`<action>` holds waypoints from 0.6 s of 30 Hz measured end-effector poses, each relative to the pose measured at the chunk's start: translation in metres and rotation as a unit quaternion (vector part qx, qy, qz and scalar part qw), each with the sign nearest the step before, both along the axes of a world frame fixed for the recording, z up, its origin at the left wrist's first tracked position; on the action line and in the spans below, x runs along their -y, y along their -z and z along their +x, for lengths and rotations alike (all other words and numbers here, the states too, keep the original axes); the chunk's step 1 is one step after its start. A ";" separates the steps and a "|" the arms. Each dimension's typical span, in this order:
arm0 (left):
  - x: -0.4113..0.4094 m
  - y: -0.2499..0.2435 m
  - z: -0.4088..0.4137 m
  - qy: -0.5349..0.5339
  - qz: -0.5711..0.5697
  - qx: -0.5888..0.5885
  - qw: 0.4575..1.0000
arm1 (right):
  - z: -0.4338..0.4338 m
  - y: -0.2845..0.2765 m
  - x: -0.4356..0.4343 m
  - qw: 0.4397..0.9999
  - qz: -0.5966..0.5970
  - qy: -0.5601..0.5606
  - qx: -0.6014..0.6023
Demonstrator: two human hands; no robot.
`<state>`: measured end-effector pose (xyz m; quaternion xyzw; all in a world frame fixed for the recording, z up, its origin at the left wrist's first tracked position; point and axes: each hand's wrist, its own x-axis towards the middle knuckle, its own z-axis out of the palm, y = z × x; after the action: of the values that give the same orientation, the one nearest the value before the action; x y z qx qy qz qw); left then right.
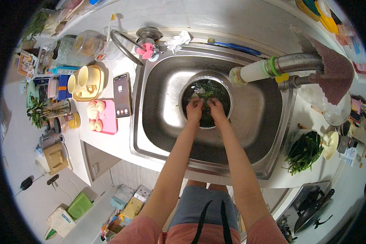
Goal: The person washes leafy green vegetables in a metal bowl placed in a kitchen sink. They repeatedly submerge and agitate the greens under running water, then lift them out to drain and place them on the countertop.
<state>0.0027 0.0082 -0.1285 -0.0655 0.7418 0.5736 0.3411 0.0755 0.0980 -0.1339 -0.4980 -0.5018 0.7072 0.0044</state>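
Note:
Both of my hands reach into a round metal bowl standing in the stainless steel sink. Dark water and leafy greens fill the bowl. My left hand is at the left part of the bowl, fingers bent down at the greens. My right hand is a little to its right, fingers also curled at the leaves. The fingertips are partly hidden in the greens and water, so I cannot tell how firmly either one grips. Above the sink's right side, a tap with a white nozzle points towards the bowl.
Left of the sink lie a phone, a pink tray with several round pale items, and a yellow tray with cups. On the right counter are a bunch of long greens and a yellow dish. A blue brush lies behind the sink.

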 end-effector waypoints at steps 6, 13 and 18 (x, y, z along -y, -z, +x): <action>-0.003 -0.008 0.004 -0.080 0.105 0.082 0.988 | 0.004 -0.003 -0.003 0.993 -0.056 0.052 -0.091; 0.004 -0.010 -0.005 -0.113 0.179 0.190 0.959 | 0.011 -0.031 -0.006 0.929 -0.262 0.141 -0.219; 0.000 -0.024 -0.004 -0.085 0.205 0.142 0.965 | 0.011 -0.033 0.001 0.967 -0.159 0.090 -0.178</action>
<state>-0.0012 0.0087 -0.1041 -0.1382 0.5440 0.7252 0.3989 0.0864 0.0972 -0.1012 -0.4015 -0.3270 0.8519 0.0780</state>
